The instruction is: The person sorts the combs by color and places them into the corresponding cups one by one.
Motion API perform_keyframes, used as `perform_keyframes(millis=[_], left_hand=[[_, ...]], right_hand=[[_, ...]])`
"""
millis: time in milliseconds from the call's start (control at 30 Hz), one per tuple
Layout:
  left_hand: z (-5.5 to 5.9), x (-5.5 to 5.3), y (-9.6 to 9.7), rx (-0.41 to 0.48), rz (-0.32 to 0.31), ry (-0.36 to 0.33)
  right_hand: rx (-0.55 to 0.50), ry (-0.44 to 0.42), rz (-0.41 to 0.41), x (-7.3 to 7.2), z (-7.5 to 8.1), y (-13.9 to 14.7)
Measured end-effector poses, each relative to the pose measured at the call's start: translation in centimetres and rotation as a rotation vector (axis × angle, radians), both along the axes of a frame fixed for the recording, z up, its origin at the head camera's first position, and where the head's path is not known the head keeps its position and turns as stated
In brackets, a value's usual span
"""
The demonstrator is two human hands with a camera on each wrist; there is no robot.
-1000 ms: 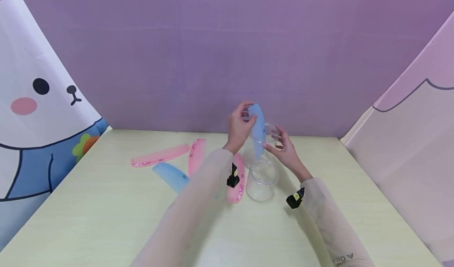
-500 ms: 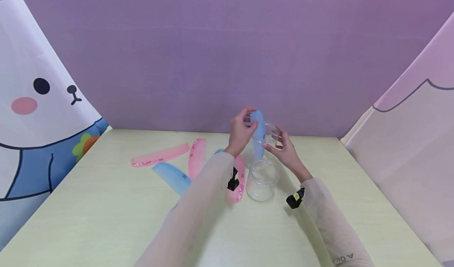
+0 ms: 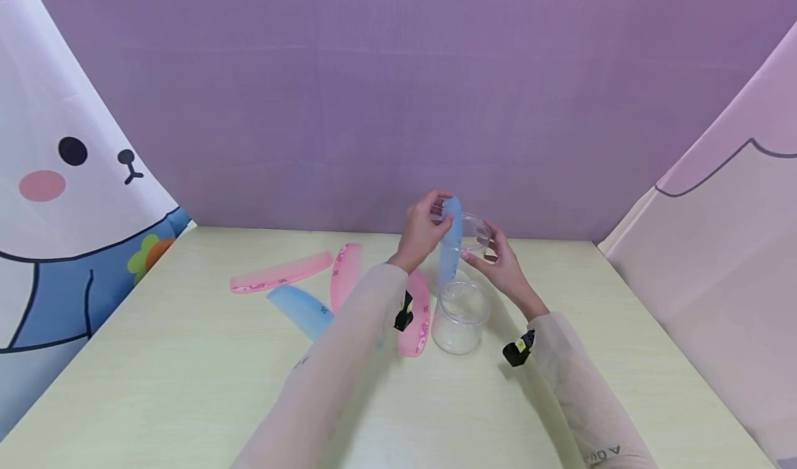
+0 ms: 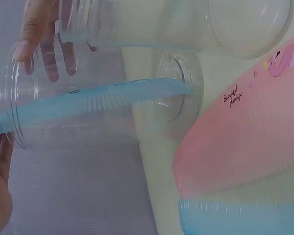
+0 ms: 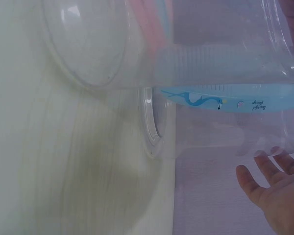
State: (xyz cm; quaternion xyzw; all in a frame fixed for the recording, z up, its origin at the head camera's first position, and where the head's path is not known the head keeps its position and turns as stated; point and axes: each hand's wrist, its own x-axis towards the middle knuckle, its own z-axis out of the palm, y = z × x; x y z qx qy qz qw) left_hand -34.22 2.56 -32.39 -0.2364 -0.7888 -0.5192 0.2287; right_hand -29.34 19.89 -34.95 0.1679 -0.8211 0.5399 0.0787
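My left hand (image 3: 422,230) pinches the upper end of a blue comb (image 3: 451,244). The comb stands upright inside the rear clear jar (image 3: 478,230), and its lower end reaches the jar's base in the left wrist view. My right hand (image 3: 503,265) holds that jar near its rim, thumb in front and fingers on the far side. In the right wrist view the fingertips (image 5: 247,178) lie along the jar's wall, and a blue flamingo print shows on the comb (image 5: 235,98). Just in front stands a second clear jar (image 3: 457,330).
Left of the jars lie a pink comb (image 3: 414,317), another pink comb (image 3: 345,275), a third pink comb (image 3: 281,273) and a blue comb (image 3: 301,310), partly under my left sleeve (image 3: 336,365). A purple cloth (image 3: 398,109) hangs behind the table (image 3: 187,372).
My left hand has lowered the blue comb deeper into the rear jar, and the comb has turned to show a narrower side. The right hand and both jars have stayed put.
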Motion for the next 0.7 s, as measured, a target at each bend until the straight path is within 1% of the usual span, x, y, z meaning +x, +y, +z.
perform_keyframes(millis=[100,333,567,700], left_hand=[[0.0,-0.1,-0.1,-0.022,-0.002,-0.017],[0.2,-0.4,-0.6,-0.087,0.020,-0.033],[-0.1,-0.7,-1.1,-0.071,0.025,-0.078],[-0.2,-0.8,-1.2,-0.052,0.027,-0.078]], right_hand=[[0.004,0.001,-0.004,0.0,0.0,0.0],[0.006,0.004,-0.002,0.0,0.0,0.0],[0.000,0.003,-0.002,0.0,0.1,0.0],[0.008,0.003,-0.002,0.0,0.1,-0.1]])
